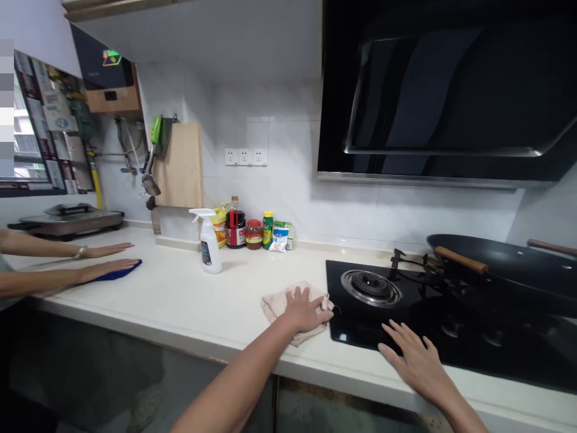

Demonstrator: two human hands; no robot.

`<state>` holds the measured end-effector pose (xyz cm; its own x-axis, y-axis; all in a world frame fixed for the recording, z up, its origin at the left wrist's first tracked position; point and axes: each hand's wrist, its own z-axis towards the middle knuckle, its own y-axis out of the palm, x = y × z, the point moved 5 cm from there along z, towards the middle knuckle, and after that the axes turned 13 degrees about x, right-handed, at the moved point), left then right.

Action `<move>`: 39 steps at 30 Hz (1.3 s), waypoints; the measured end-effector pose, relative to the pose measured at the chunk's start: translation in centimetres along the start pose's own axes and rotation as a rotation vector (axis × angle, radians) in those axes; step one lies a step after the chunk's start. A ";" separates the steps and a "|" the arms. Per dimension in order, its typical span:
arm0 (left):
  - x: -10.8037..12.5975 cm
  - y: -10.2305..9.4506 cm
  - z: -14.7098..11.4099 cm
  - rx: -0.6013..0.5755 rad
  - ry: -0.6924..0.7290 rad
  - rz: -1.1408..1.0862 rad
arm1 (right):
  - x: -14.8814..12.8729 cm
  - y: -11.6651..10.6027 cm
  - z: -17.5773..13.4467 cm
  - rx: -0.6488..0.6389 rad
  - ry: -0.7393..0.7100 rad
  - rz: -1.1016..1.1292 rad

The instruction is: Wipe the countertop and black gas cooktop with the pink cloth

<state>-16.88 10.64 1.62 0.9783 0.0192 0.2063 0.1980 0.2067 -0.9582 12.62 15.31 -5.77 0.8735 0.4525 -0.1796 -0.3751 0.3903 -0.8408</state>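
Note:
My left hand (pixel 305 311) presses on a pale pink cloth (pixel 274 305) on the white countertop, just left of the stove. Its fingers are bent into the fabric, and a fold of it bunches up by the thumb. Over the front edge of the black glass gas stove (pixel 360 328) is my right hand (pixel 415 359), open, fingers stretched out, holding nothing. The near burner (pixel 372 287) lies beyond both hands and has no pan on it. A white spray bottle (pixel 210 246) stands upright on the counter, to the left of and behind the cloth.
At the left, another person's hand (pixel 108 269) lies on a blue cloth (pixel 119 275), their other hand beside it. Against the wall stand a dark sauce bottle (pixel 235 225), a jar (pixel 253 234) and packets. A wok (pixel 505 258) occupies the stove's right, beneath the range hood (pixel 433 171).

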 end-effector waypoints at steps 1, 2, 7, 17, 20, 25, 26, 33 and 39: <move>-0.3 -0.1 -0.6 0.011 0.014 -0.003 | 0.0 0.0 0.0 -0.001 -0.003 0.006; -0.6 -0.1 -1.2 0.017 0.028 -0.005 | 0.1 0.0 -0.1 -0.001 -0.006 0.012; -3.1 -1.0 -4.2 0.027 0.103 0.019 | 0.4 0.1 0.0 -0.004 -0.003 0.015; -11.6 -5.7 -9.9 0.044 -0.044 0.073 | 0.2 -0.1 -0.2 0.007 -0.009 0.027; -14.7 -7.0 -11.3 -0.009 -0.140 0.117 | 0.2 0.0 -0.2 0.020 -0.014 0.033; -19.3 -7.9 -13.9 0.024 -0.255 0.122 | 0.2 0.0 -0.2 0.028 -0.006 0.038; -20.1 -7.9 -14.4 0.029 -0.277 0.131 | 0.2 -0.1 -0.2 0.025 -0.004 0.036; -21.5 -8.5 -15.3 -0.004 -0.374 0.207 | 0.2 -0.2 -0.3 0.013 -0.007 0.035; -20.3 -8.6 -14.6 0.036 -0.431 0.198 | 0.3 0.0 -0.4 0.032 -0.013 0.042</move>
<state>-37.59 -5.80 2.78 0.8811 0.4641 0.0907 0.0000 0.1918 -0.9814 12.97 15.14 -6.02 0.8529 0.4790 -0.2078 -0.4214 0.3964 -0.8156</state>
